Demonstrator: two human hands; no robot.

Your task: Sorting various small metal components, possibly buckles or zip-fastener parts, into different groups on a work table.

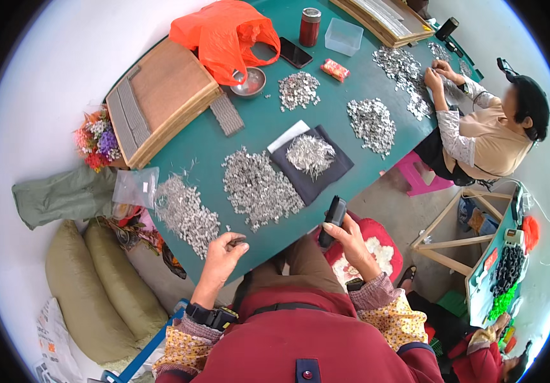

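My left hand (222, 256) is closed at the near edge of the green table, its fingertips pinched on a small dark piece (239, 241) too small to name. Just past it lie a pile of small silvery metal parts mixed with thin pins (189, 217) and a larger heap of small metal parts (259, 188). My right hand (353, 241) grips a black handheld object (333, 218), held upright off the table's front edge; its exact kind is unclear. Ahead of it a tangle of fine silvery pins (311, 155) rests on a dark cloth (294, 182).
On the green table (224, 137) stand wooden trays (166, 89), an orange plastic bag (214, 32), a metal bowl (249, 83), a phone (295, 52), a red flask (310, 29) and a clear box (344, 37). A co-worker (486, 127) sits at the right. Olive sacks (90, 281) stand at left.
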